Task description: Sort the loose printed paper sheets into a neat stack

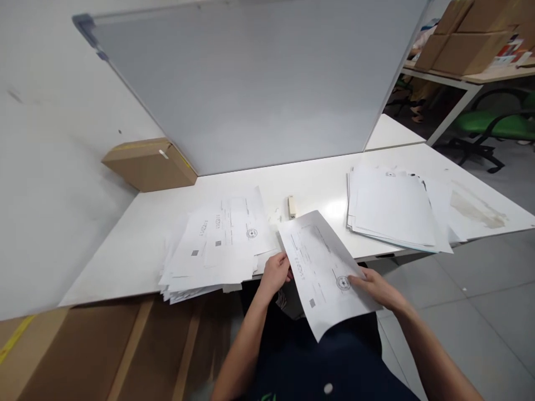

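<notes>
A printed sheet of paper (pixel 320 267) with a round stamp is held up over the table's front edge, tilted. My left hand (pixel 276 274) is closed at its left edge, with the fingers partly behind it. On the right edge, near the stamp, my right hand (pixel 378 287) pinches the same sheet, thumb on top. To the left lies an uneven stack of printed sheets (pixel 225 245), some showing round stamps and small dark squares. Another paper stack (pixel 388 209), mostly blank on top, sits to the right. Between the stacks is a small cream-coloured block (pixel 291 206).
A whiteboard (pixel 251 89) stands along the table's (pixel 137 239) back edge. One cardboard box (pixel 152 164) rests at the back left corner; large cartons (pixel 96 345) stand below left. A green chair (pixel 497 120) and another desk with boxes (pixel 468 50) are at right.
</notes>
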{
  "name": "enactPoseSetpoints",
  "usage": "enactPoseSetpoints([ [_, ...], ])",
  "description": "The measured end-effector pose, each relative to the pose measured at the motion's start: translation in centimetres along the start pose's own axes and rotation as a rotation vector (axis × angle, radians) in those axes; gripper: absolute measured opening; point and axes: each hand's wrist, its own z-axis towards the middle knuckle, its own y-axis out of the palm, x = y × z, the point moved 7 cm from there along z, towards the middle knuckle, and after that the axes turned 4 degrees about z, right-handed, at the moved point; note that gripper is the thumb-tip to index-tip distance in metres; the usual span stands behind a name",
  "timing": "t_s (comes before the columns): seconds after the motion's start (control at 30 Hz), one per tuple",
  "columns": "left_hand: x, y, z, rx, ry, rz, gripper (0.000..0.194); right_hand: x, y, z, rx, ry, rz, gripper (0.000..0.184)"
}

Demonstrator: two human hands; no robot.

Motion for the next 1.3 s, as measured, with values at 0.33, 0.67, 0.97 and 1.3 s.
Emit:
enactPoseSetpoints([
  [0.33, 0.0, -0.6, 0.1, 0.037, -0.007, -0.013, 0.040, -0.1, 0.0, -1.6, 0.017, 0.104, 0.189, 0.031],
  [0.67, 0.7, -0.4, 0.1, 0.046, 0.028, 0.049, 0.040, 0.2, -0.9, -1.6, 0.046, 0.113, 0.149, 0.036],
  [0.97, 1.0, -0.6, 1.1, 0.075, 0.063, 0.085, 0.037, 0.0, -1.0, -1.0, 0.053, 0.084, 0.159, 0.036],
  [1.3, 3.5, -1.7, 2.2, 0.146, 0.159, 0.278, 0.038, -0.4, -1.1, -0.2, 0.050, 0.058, 0.185, 0.037],
])
